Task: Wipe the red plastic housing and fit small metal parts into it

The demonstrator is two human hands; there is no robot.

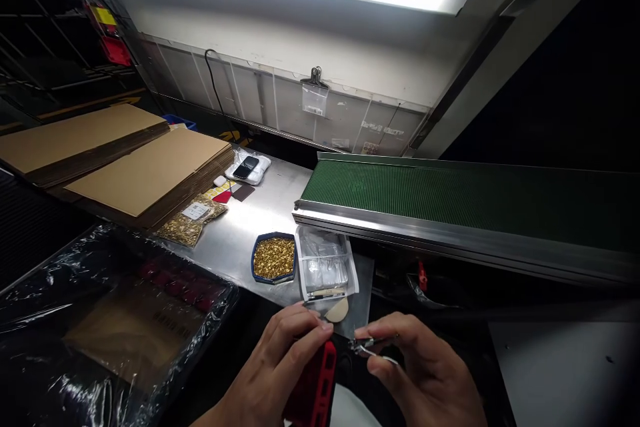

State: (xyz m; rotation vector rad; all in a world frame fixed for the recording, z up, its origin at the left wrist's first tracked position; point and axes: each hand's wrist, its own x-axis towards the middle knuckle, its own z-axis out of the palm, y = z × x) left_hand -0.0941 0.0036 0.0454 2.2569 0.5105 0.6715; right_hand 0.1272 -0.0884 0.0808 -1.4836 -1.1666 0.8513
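My left hand is closed on a red plastic case with a row of slots along its edge, held low in front of my body. Its fingers bend over the case's upper end, hiding part of it. Close by on the right, my right hand pinches a small silvery metal piece between thumb and fingers. The metal's near end points at the case across a small gap; its exact kind is too small to tell. Just beyond the fingertips lies a pale half-round piece.
A blue tray of small gold-coloured parts and a white tray with clear bags sit on the metal table. Right is a green conveyor belt. Cardboard stacks, a bag of gold parts and a plastic-lined box are left.
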